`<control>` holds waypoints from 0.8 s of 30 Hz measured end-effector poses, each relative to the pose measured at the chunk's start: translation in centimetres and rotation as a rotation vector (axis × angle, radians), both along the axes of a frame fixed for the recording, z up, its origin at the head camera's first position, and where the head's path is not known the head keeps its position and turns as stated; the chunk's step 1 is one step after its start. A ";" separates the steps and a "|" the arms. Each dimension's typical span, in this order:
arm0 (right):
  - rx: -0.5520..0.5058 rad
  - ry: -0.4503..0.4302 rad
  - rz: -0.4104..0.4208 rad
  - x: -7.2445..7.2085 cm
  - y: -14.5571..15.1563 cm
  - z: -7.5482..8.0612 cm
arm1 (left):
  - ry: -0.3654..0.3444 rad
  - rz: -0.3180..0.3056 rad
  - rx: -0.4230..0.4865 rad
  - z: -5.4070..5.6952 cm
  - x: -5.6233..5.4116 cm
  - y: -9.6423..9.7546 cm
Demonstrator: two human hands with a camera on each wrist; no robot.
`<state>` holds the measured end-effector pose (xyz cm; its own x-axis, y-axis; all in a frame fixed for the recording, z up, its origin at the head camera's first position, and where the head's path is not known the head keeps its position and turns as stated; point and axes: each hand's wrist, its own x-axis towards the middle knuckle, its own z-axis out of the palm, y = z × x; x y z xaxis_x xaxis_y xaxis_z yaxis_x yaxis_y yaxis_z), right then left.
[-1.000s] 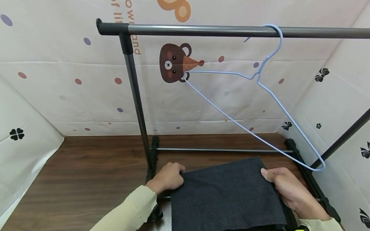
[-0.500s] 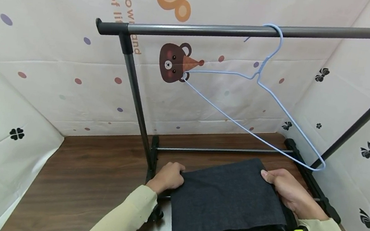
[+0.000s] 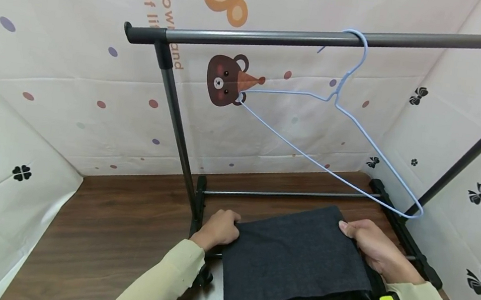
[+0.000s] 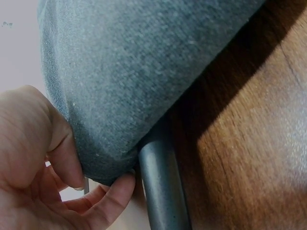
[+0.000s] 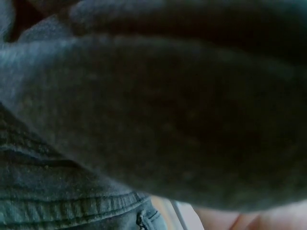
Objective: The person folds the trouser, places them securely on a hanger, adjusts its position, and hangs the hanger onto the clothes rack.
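Note:
Folded dark jeans (image 3: 293, 266) are held spread between both hands, low inside the rack frame. My left hand (image 3: 218, 228) grips their left upper corner; in the left wrist view, its thumb and fingers (image 4: 117, 194) pinch the cloth edge beside a dark tube (image 4: 165, 187). At the opposite upper corner, my right hand (image 3: 374, 249) pinches the fabric with the thumb on top and the other fingers hidden beneath. Dark cloth (image 5: 153, 120) fills most of the right wrist view, with a ribbed band (image 5: 72, 211) under it.
A light blue wire hanger (image 3: 366, 49) hangs from the rack's top rail (image 3: 258, 39), above and behind the jeans. A dark upright (image 3: 177, 112) stands at the left, and a lower crossbar (image 3: 284, 195) runs near the wooden floor (image 3: 110, 254). Printed white sheets surround the rack.

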<state>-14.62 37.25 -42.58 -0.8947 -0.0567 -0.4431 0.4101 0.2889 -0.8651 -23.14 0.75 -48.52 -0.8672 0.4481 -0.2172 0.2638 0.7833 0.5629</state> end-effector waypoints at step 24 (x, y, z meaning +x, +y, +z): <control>0.043 0.003 -0.028 0.2 0.1 -1.3 | -0.019 0.010 -0.026 0.2 0.3 0.5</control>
<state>-14.46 37.33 -43.89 -0.8972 -0.0130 -0.4414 0.4155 0.3139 -0.8537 -22.87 1.28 -48.28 -0.8671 0.4333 -0.2456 0.2451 0.8005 0.5470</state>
